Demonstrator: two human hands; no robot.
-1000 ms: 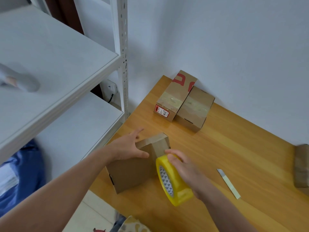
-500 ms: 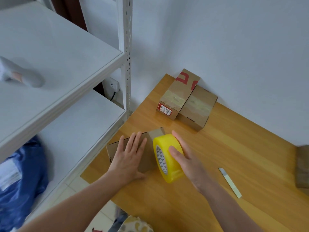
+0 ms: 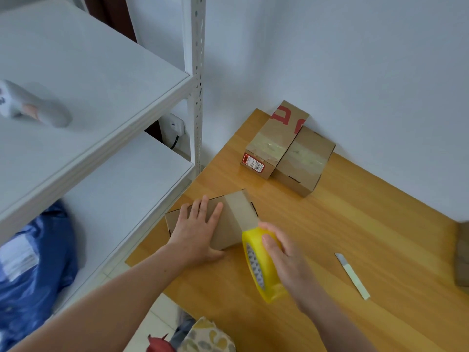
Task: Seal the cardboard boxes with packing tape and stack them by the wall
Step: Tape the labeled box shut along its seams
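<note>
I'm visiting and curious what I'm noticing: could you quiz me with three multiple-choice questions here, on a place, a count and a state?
1. Where is the slim white cutter blade? A held in a hand; B on the wooden table; C on a box.
2. How many taped brown cardboard boxes sit at the wall? A one; B two; C four.
3. The left hand is: A gripping tape; B idle; C flat on the nearest cardboard box.
Answers: B, it lies on bare wood; B, one red-printed, one plain; C, straight fingers press its top while the right hand holds the yellow tape roll.
</note>
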